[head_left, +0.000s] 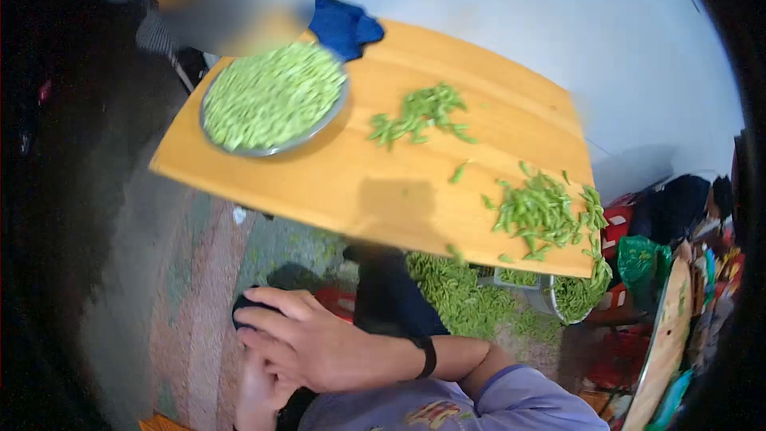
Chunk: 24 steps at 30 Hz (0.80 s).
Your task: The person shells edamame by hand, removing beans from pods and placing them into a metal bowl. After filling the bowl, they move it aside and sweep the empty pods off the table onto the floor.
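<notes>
My right hand [307,339], with a black band on its wrist, reaches across in front of my body. Its fingers are a little apart and lie over a dark rounded thing [250,313], maybe my knee. Beneath it, my left hand [262,379] is mostly covered, so its fingers do not show clearly. Both hands are close together, below the wooden table [319,191]. A metal bowl [275,150] full of shelled pale green beans [275,96] stands on the table. Green pods lie in a small pile [427,112] and a larger heap [542,211].
Dark blue cloth [343,28] lies by the bowl, near a blurred area. More pods [455,295] cover the floor under the table, beside a filled container [550,299]. A green plastic bag [642,263] and a wooden board [666,335] are at the right.
</notes>
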{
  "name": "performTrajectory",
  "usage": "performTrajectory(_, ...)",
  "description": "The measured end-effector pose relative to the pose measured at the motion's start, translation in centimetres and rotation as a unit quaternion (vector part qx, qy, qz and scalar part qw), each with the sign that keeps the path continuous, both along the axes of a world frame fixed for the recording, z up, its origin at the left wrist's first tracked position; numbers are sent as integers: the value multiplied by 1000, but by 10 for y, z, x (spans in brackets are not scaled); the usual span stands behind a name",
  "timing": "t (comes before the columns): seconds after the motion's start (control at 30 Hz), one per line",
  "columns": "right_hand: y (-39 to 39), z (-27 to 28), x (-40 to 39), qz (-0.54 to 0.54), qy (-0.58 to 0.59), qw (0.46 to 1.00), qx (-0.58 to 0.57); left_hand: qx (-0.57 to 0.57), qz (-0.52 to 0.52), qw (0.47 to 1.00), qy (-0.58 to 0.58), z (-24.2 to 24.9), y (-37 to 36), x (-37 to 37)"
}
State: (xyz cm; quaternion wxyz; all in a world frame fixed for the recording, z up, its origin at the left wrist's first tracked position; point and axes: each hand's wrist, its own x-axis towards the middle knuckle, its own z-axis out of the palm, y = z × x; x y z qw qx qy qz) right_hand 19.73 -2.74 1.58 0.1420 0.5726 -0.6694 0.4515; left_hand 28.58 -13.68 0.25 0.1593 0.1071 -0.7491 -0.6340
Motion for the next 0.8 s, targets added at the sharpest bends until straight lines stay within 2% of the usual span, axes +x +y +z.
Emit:
performTrajectory(0.03,20,5,-9,64,-74,993,65,28,-56,987,-146,-3,-12,4)
performTrajectory(0.07,35,7,-15,128,-151,972,129,52,-105,948,-295,4,-12,1)
performTrajectory(0.1,46,4,-18,168,-170,960,146,241,-126,927,-259,8,-6,-9)
performTrajectory(0.13,57,8,-22,162,-162,964,135,228,-132,930,-256,15,0,-20)
performTrajectory(0.2,75,15,-27,66,-112,982,136,98,-228,936,-250,29,6,-38)
performTrajectory(0.23,80,12,-31,46,-127,988,69,-14,-234,932,-278,48,21,-52)
performTrajectory(0.27,87,12,-34,46,-126,989,63,-20,-232,932,-278,53,30,-67)
performTrajectory(0.33,105,13,-44,-99,-134,986,-19,58,-217,932,-284,60,46,-96)
performTrajectory(0.4,135,20,-51,-293,-235,926,49,11,-201,960,-196,79,71,-130)
performTrajectory(0.43,153,15,-55,-308,-308,900,11,-70,-188,969,-141,75,76,-153)
performTrajectory(0.47,167,8,-59,-322,-380,867,-26,-150,-175,969,-85,61,79,-176)
performTrajectory(0.5,177,5,-58,-327,-382,864,-30,-152,-181,968,-86,47,81,-195)
performTrajectory(0.57,190,0,-54,-292,-462,835,-58,-319,-218,922,9,26,89,-229)
performTrajectory(0.6,189,-2,-54,-298,-464,832,-58,-317,-225,922,9,20,95,-237)
performTrajectory(0.67,182,-8,-52,-276,-391,878,-19,-301,-295,906,-28,9,107,-244)
performTrajectory(0.7,180,-13,-53,-247,-389,887,-33,-314,-289,903,-48,7,112,-248)
performTrajectory(0.73,180,-17,-55,-253,-392,884,-29,-308,-295,903,-50,4,116,-250)
performTrajectory(0.8,177,-20,-55,-210,-478,849,-77,-315,-309,896,-43,-3,126,-252)
